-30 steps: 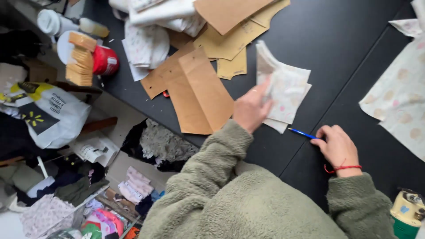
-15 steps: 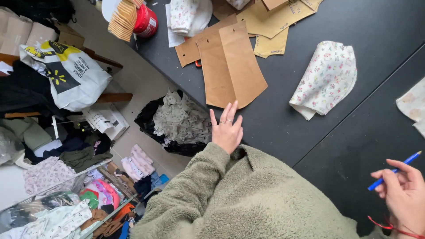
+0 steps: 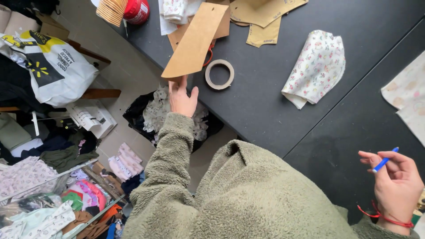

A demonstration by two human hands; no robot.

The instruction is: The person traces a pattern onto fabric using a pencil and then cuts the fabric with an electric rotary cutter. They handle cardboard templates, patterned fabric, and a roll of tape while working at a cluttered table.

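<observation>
My left hand [image 3: 183, 98] grips the lower corner of a long brown cardboard pattern piece [image 3: 195, 40] and holds it raised over the dark table's left edge [image 3: 265, 106]. A roll of tape [image 3: 219, 74] lies flat on the table just right of that hand. A folded floral fabric piece [image 3: 316, 67] rests further right. My right hand [image 3: 395, 186], with a red string at the wrist, holds a blue pen [image 3: 384, 160] over the near right part of the table. I wear a green fleece sleeve [image 3: 168, 177].
More cardboard patterns [image 3: 261, 17], a red can [image 3: 137, 9] and fabric lie at the table's far side. Pale printed fabric [image 3: 407, 95] lies at the right edge. On the floor to the left are a black bag of scraps [image 3: 155, 116], a white shopping bag [image 3: 48, 66] and piles of clothes.
My left hand reached to the table edge and lifted the cardboard piece, uncovering the tape roll. The view shifted; my right hand stayed low with the pen.
</observation>
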